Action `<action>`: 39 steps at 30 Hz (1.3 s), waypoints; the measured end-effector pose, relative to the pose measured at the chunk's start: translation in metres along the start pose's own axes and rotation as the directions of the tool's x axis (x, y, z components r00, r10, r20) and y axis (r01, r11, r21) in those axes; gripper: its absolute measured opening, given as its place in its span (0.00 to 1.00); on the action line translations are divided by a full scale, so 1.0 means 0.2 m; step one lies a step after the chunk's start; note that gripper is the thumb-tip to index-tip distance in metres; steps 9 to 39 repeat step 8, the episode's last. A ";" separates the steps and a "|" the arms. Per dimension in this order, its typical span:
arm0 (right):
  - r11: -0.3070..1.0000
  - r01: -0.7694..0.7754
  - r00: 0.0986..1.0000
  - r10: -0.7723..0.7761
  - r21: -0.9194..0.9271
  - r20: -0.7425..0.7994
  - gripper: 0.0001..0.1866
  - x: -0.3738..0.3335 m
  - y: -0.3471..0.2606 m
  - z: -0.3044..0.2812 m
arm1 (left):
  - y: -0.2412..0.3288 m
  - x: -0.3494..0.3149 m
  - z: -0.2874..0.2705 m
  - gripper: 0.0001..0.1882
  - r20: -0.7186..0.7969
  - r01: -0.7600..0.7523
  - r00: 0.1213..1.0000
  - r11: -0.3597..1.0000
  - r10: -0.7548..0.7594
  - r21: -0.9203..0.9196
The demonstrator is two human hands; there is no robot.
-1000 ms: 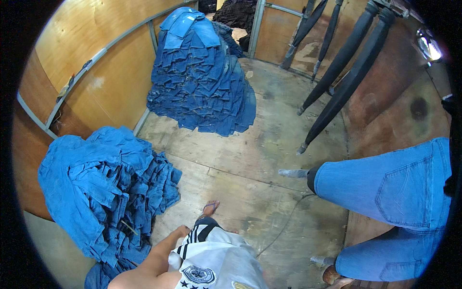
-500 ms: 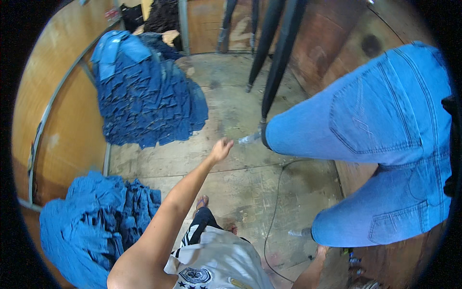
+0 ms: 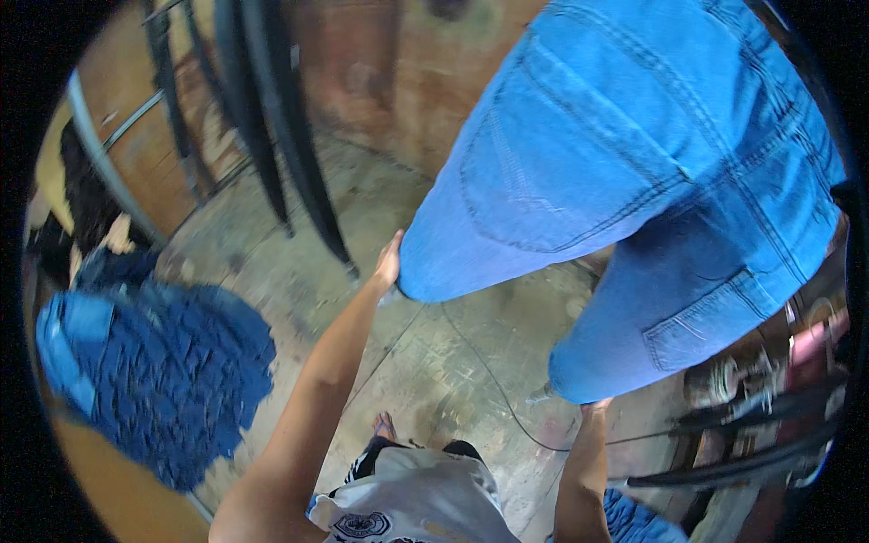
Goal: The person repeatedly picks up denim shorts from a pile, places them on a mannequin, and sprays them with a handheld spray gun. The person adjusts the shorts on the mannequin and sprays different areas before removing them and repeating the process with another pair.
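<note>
A pair of light blue jeans (image 3: 579, 181) hangs at the right, its two legs spread and filled out, with the back pockets facing me. At the hem of the farther leg, my left hand (image 3: 389, 260) is pressed to the cloth, its fingers closing round the edge. My right hand (image 3: 595, 405) reaches up to the hem of the nearer leg. That hem covers most of its fingers, so its grip is hidden. Small pale ends stick out below both hems. The waist runs off toward the dark right rim.
Long black tapered legs (image 3: 290, 145) hang at the far left. A tall pile of folded dark blue denim (image 3: 172, 371) stands at the left. A thin cable (image 3: 493, 385) crosses the worn floor (image 3: 444, 362). More blue denim (image 3: 638, 516) lies low at the right, below a black bar (image 3: 724, 471).
My view has turned right, shifting the denim pile and black legs leftward. My left hand, apart from the jeans before, now touches the farther hem. My right hand stays at the nearer hem.
</note>
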State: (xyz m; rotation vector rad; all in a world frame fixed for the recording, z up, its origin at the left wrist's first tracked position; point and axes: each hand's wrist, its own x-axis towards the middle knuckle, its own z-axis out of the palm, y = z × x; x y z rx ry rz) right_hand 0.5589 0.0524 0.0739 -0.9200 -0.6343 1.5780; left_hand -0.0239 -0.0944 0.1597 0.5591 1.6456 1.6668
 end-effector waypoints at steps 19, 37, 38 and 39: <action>0.980 0.184 0.981 -0.177 -0.078 0.078 0.42 -0.29 -0.25 -0.06 | 0.14 0.14 0.17 0.42 0.443 0.055 0.887 0.982 -0.131 0.181; 0.980 0.184 0.981 -0.177 -0.078 0.078 0.42 -0.29 -0.25 -0.06 | 0.14 0.14 0.17 0.42 0.443 0.055 0.887 0.982 -0.131 0.181; 0.980 0.184 0.981 -0.177 -0.078 0.078 0.42 -0.29 -0.25 -0.06 | 0.14 0.14 0.17 0.42 0.443 0.055 0.887 0.982 -0.131 0.181; 0.980 0.184 0.981 -0.177 -0.078 0.078 0.42 -0.29 -0.25 -0.06 | 0.14 0.14 0.17 0.42 0.443 0.055 0.887 0.982 -0.131 0.181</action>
